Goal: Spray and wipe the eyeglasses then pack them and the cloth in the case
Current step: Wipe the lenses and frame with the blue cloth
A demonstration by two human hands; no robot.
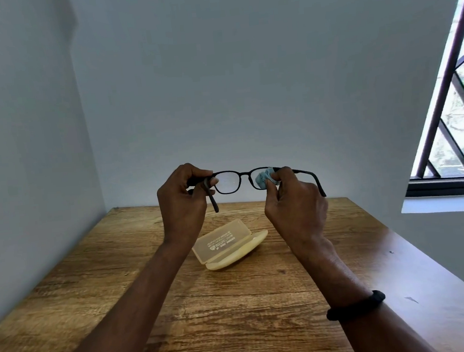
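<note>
Right hand [294,198] fingers [280,175] pinch crumpled light-blue cloth [263,179] against right lens of black-framed eyeglasses [242,179]. Left hand [184,199] fingers closed on frame's left corner, temple folded down. Glasses held raised above wooden bench [236,301]. Open cream plastic case [228,245] lies on bench, below hands. Black wristband [355,305] on right wrist.

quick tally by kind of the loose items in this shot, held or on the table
eyeglasses: 1, dark frame, held up by the left hand
cloth: 1, light blue, pressed on a lens by the right hand
case: 1, cream, open on the table
wristband: 1, black, on the right wrist
Total: 4
</note>
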